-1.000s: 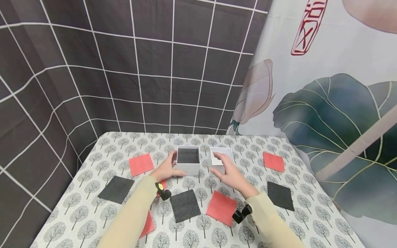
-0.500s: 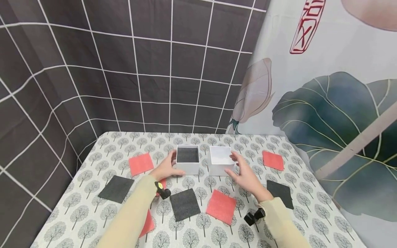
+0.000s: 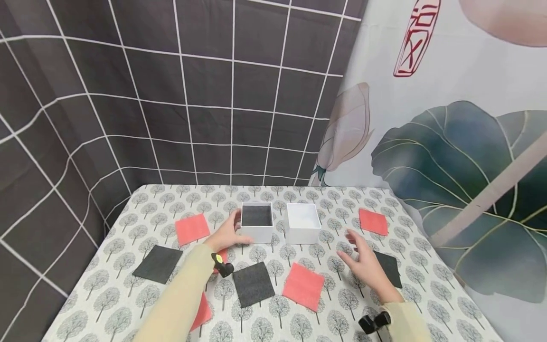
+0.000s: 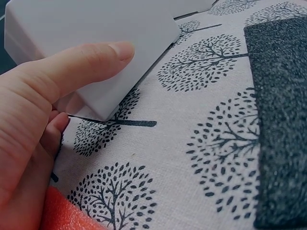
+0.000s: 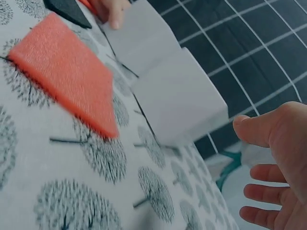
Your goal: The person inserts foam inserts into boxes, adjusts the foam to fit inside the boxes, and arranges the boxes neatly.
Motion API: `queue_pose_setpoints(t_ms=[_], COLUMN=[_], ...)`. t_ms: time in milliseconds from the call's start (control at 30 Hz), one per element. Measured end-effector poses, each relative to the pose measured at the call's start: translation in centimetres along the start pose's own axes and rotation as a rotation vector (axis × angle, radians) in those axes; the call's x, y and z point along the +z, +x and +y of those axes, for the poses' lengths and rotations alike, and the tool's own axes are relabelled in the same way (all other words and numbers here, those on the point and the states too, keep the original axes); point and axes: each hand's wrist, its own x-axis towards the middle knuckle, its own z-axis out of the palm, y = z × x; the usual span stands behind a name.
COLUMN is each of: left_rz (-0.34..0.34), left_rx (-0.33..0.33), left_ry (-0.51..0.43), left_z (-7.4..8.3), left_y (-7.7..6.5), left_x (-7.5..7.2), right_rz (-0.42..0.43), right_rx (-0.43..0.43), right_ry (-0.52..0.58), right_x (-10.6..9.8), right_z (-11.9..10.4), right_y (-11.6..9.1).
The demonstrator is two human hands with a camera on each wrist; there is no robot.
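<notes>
Two square, open-topped white boxes stand side by side in the head view. The left box (image 3: 257,234) shows black inside, while the right box (image 3: 303,236) shows white. My left hand (image 3: 226,235) grips the left box at its left side, thumb across the front wall; the wrist view has that thumb (image 4: 93,60) flat on the white wall. My right hand (image 3: 365,263) holds nothing, its thumb and fingers spread apart. It hovers right of the boxes and partly covers a black felt square (image 3: 390,269).
Other felt squares lie around: red at left (image 3: 192,229), black at left (image 3: 158,264), black in front (image 3: 254,284), red in front (image 3: 303,286), red at right (image 3: 373,222). Two more red pieces are partly hidden by the left arm. A tree-print cloth (image 3: 333,323) covers the table.
My right hand has drawn away from the right box, moving right and toward me, to near the black felt square. The left hand keeps its grip on the left box.
</notes>
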Motion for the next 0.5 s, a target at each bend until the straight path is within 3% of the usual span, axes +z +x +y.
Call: queue_pose_setpoints(t_ms=[367, 500], left_rz=[-0.008, -0.015], left_rx=[-0.004, 0.012], left_ry=[0.022, 0.019], left_z=[0.1, 0.2], left_y=[-0.3, -0.3], left_x=[-0.2, -0.1], right_rz=[0.004, -0.058], right_rx=[0.058, 0.053], right_ry=[-0.040, -0.099], right_x=[-2.3, -4.1], right_z=[1.6, 2.6], right_y=[-2.5, -2.9])
